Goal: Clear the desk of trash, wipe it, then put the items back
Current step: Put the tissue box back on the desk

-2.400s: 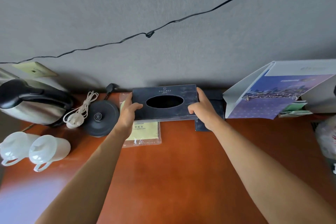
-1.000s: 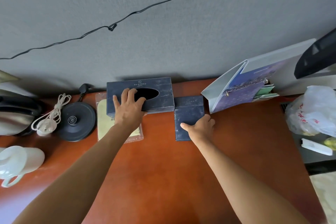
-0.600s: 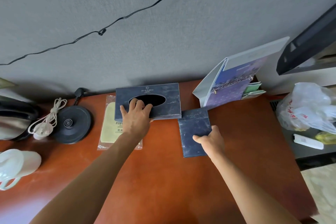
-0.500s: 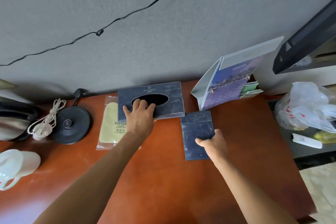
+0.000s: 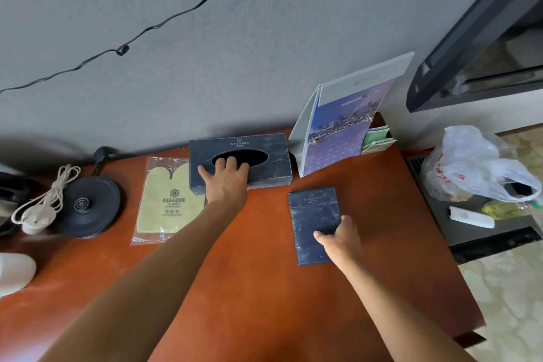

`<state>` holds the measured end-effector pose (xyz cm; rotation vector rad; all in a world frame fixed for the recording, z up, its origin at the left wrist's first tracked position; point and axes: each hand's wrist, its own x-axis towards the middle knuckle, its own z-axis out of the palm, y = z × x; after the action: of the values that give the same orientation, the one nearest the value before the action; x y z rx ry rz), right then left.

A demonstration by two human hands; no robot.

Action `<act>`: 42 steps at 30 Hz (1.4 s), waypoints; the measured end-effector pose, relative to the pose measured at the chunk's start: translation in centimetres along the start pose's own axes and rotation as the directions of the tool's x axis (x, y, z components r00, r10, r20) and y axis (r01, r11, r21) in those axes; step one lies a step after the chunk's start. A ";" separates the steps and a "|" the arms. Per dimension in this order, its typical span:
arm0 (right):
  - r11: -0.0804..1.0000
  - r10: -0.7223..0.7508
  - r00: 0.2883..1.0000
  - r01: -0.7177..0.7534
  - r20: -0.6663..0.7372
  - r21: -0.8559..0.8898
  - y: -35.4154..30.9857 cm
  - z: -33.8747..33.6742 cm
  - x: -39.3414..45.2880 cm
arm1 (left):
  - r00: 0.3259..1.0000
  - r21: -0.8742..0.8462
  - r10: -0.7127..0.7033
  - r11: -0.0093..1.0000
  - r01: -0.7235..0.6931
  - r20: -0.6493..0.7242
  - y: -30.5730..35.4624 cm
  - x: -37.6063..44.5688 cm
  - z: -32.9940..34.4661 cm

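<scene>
A dark blue tissue box (image 5: 273, 156) sits at the back of the red-brown desk (image 5: 249, 288), by the wall. My left hand (image 5: 227, 178) lies flat on its top, fingers reaching the oval opening. A flat dark blue folder (image 5: 311, 214) lies on the desk to the right of the box and nearer to me. My right hand (image 5: 338, 236) rests on the folder's near right part, thumb on top and fingers over its right edge. A packaged yellow-green cloth mitt (image 5: 169, 203) lies left of the box, its right edge tucked under it.
A black kettle base (image 5: 88, 209) with a bundled white cord (image 5: 44, 206) stands at the left. An upright white binder (image 5: 343, 117) with leaflets leans at the back right. Off the desk's right edge lie a white plastic bag (image 5: 470, 164) and a white remote (image 5: 471, 216).
The tissue box was set down by the wall and my left hand stayed on it. My right hand left the box and slid the dark folder toward me, away from the box.
</scene>
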<state>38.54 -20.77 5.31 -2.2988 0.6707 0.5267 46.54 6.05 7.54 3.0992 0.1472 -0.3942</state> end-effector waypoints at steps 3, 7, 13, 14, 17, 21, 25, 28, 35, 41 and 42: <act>0.985 0.005 1.000 -0.002 0.013 -0.174 -0.4 -0.4 -0.1 | 1.000 -0.011 -0.012 1.000 0.012 -0.003 0.7 0.4 0.0; 0.984 -0.073 0.997 0.071 -0.007 -0.163 -2.3 -2.2 0.0 | 0.999 -0.012 -0.003 1.000 0.002 -0.037 1.2 -0.3 -0.9; 0.958 -0.286 0.943 0.287 -0.173 -0.020 -8.0 -6.4 0.6 | 0.952 -0.526 0.129 0.809 -0.263 -0.277 6.3 -0.9 -7.7; 0.956 -0.286 0.943 0.294 -0.172 0.021 -8.7 -7.0 1.0 | 0.958 -0.613 0.113 0.747 -0.258 -0.265 7.4 -0.1 -9.1; 0.925 -0.269 0.945 0.307 -0.186 0.224 -10.4 -8.8 2.2 | 0.967 -0.766 0.104 0.593 -0.248 -0.233 9.9 2.1 -12.1; 0.837 -0.257 0.938 0.336 -0.232 0.431 -12.1 -12.2 4.5 | 0.977 -0.833 0.057 0.514 -0.207 -0.207 11.0 3.6 -12.6; 0.775 -0.216 0.958 0.286 -0.188 0.564 -13.7 -15.2 7.4 | 0.981 -0.886 0.042 0.423 -0.191 -0.192 11.2 4.3 -12.8; 0.786 -0.213 0.969 0.245 -0.123 0.567 -14.0 -15.9 8.9 | 0.983 -0.898 0.045 0.401 -0.179 -0.176 10.9 5.2 -13.1; 0.828 -0.285 0.954 0.293 -0.091 0.479 -13.8 -16.2 10.4 | 0.981 -0.891 0.076 0.411 -0.194 -0.178 10.2 7.5 -13.9; 0.867 -0.273 0.955 0.298 -0.119 0.399 -13.0 -16.3 10.0 | 0.977 -0.856 0.124 0.471 -0.213 -0.175 10.1 6.8 -13.5; 0.894 -0.248 0.958 0.283 -0.144 0.347 -12.4 -15.9 9.6 | 0.977 -0.845 0.113 0.490 -0.215 -0.182 10.0 6.4 -13.4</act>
<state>56.31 -27.01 17.29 -2.0247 0.4420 0.1451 56.94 -2.97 18.90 2.0765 0.0221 -0.0817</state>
